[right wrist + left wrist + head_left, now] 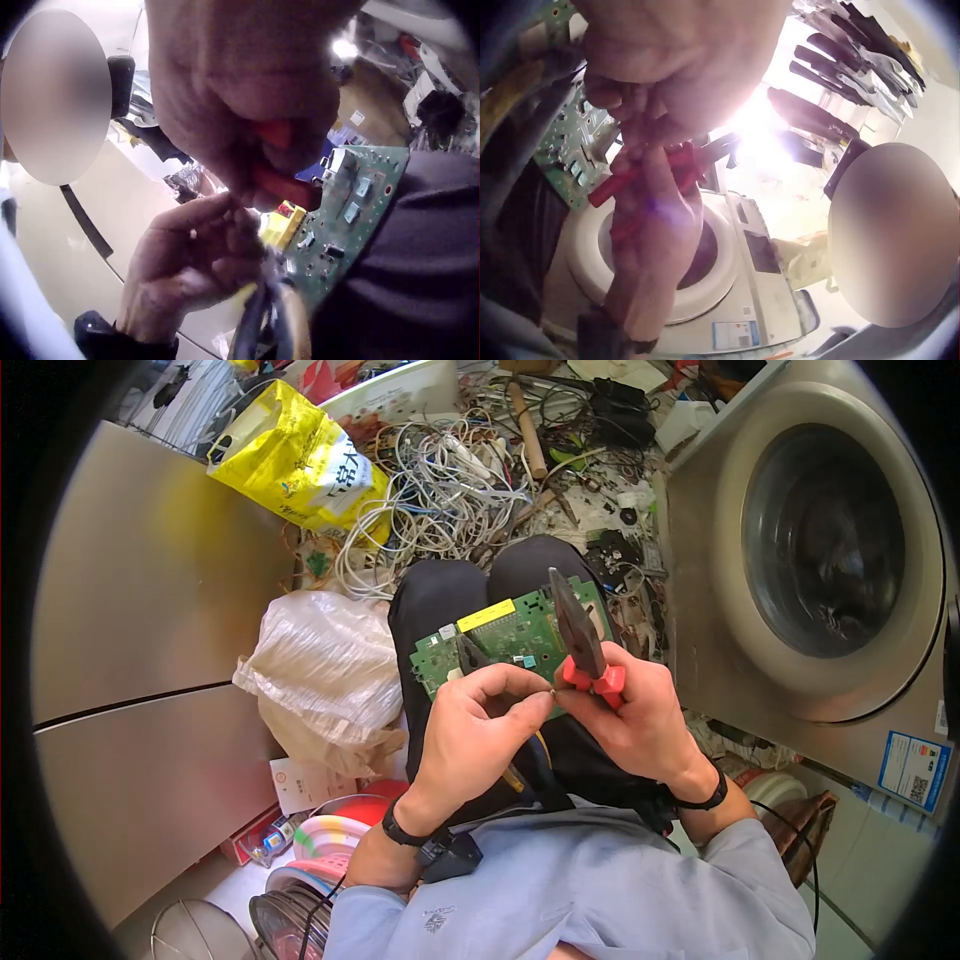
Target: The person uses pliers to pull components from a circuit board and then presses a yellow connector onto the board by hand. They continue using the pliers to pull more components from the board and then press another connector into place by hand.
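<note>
My right hand [645, 715] grips red-handled pliers [577, 622], their dark nose pointing up and away over the lap. My left hand [470, 735] pinches a tiny brassy piece [553, 692] between thumb and forefinger, right at the right hand's fingertips; what it is I cannot tell. Under both hands a green circuit board [432, 656] lies across the thighs, carrying a long yellow component [486, 615]. A second tool with a dark pointed nose [470, 654] and dark-and-yellow handles [298, 319] lies over the board, partly hidden beneath the left hand.
Ahead lie tangled white cables [440, 510], a yellow bag [300, 455], a wooden-handled tool [527, 430] and scrap. A washing machine [700, 610] stands right, a metallic cabinet [160, 580] left. A white plastic sack [320, 660] and stacked basins [325, 838] sit by the left side.
</note>
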Demonstrator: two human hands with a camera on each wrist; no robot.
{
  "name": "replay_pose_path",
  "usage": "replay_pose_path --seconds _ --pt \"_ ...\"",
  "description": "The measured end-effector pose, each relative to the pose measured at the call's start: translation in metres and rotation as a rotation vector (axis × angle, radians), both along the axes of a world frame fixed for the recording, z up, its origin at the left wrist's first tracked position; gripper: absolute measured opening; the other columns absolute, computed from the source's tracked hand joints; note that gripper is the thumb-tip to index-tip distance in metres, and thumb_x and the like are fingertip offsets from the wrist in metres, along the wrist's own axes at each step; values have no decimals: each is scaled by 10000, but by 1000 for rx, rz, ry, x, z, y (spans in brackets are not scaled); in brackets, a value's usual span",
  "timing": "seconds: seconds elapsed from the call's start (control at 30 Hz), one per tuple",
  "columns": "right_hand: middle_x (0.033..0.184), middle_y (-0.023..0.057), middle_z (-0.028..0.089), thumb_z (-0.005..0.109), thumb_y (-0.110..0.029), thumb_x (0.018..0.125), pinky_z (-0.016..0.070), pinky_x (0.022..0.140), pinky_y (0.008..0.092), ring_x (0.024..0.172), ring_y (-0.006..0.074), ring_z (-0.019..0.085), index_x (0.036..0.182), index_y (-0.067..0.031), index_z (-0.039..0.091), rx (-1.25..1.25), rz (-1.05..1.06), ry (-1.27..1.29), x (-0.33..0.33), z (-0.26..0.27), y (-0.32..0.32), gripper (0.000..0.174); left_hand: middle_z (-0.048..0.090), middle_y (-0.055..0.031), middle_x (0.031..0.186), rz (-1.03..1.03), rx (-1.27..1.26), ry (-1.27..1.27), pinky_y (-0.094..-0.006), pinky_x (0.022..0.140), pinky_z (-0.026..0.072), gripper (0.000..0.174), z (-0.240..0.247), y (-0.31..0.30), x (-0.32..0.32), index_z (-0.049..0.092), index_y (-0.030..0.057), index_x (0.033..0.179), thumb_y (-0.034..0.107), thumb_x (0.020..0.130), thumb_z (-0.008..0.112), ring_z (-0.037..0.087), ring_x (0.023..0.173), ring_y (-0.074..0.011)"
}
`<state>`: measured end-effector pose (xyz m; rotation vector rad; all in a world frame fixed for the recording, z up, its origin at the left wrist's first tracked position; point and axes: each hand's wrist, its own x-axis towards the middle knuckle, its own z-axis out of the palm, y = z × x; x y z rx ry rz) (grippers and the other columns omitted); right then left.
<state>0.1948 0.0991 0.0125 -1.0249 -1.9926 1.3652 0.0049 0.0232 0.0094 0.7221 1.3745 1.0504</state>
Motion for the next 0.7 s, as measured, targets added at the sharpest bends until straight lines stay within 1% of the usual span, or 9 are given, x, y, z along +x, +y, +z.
replay_pose_path --seconds 0.03,0.07,0.13,0.17,0.2,0.23,0.27,0.37,0.7 --pt "842 149 687 783 -53 923 539 666 349 704 259 683 1136 -1 673 2 5 7 1 -1 0 245 747 -51 863 40 -14 -100 -241 698 515 153 -2 0 0 752 -39 1024 101 963 750 664 759 -87" --pt "840 153 686 782 -52 924 541 660 358 697 280 682 1140 3 672 -20 -11 17 3 -2 0 249 747 -51 863 45 -11 -92 -241 698 515 153 -5 0 -2 752 -39 1024 101 963 750 664 759 -87" --pt "838 157 686 781 -52 924 542 655 367 691 302 680 1145 7 670 -37 -16 36 8 0 -1 254 753 -74 908 180 -24 -479 -251 660 496 114 -12 -3 -6 740 -6 1050 83 979 733 658 760 -81" --pt "836 162 683 777 -55 931 541 651 371 690 317 677 1144 10 670 6 -15 -56 12 6 -2 248 758 -99 927 235 -7 -558 -265 619 487 97 -13 -3 -6 730 5 1049 86 998 717 660 713 -105" --pt "834 166 681 774 -57 938 539 648 374 688 333 673 1144 14 669 51 -14 -148 16 11 -2 242 758 -99 927 245 3 -553 -265 619 487 97 -13 -2 -6 730 5 1049 86 998 717 660 713 -105" --pt "855 175 683 751 -34 939 544 662 399 731 372 676 1140 9 661 51 3 -202 18 15 -4 225 759 -100 938 295 15 -625 -273 613 496 96 -13 -2 -7 730 7 1056 86 1007 708 668 714 -113" --pt "855 175 683 751 -34 939 544 662 399 731 372 676 1140 9 661 58 10 -197 22 14 -7 225 760 -102 949 343 27 -697 -280 607 505 96 -13 -2 -7 731 8 1064 86 1017 700 677 716 -122" --pt "924 179 683 717 7 907 554 715 458 848 403 689 1114 -9 634 225 50 -345 29 9 -16 224 760 -105 960 392 59 -724 -296 598 521 95 -16 -4 -6 729 14 1070 89 1028 691 692 726 -135" --pt "949 167 679 717 -12 904 549 729 466 860 381 683 1114 -6 631 285 76 -386 33 0 -25 227 757 -107 964 415 105 -685 -309 608 546 98 -15 -6 -1 714 7 1090 77 1027 690 700 742 -152"
